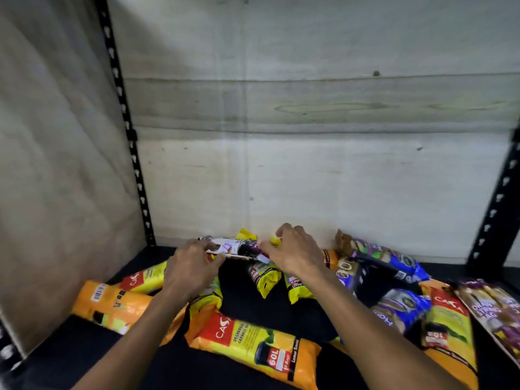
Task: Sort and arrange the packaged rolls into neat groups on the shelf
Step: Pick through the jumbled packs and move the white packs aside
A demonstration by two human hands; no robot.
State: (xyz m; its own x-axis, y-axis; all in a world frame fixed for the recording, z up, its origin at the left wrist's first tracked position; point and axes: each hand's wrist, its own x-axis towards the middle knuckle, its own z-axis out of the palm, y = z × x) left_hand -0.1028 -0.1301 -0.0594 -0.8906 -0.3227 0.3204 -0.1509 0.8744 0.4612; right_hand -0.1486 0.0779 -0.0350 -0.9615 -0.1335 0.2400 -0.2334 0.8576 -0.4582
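Both my hands hold a white and purple packaged roll (236, 248) lying crosswise near the back wall of the shelf. My left hand (191, 266) grips its left end and my right hand (292, 251) grips its right end. Orange and yellow packs lie scattered on the dark shelf floor (247, 299): one at front centre (253, 347), two at the left (112, 305), small yellow ones (266, 277) under my hands. Blue packs (394, 263) and an orange pack (447, 327) lie at the right.
A purple printed pack (495, 313) lies at the far right edge. Black slotted uprights stand at the back left (126, 122) and right (495, 209). A pale wall closes the back, and a beige panel (56, 164) closes the left side.
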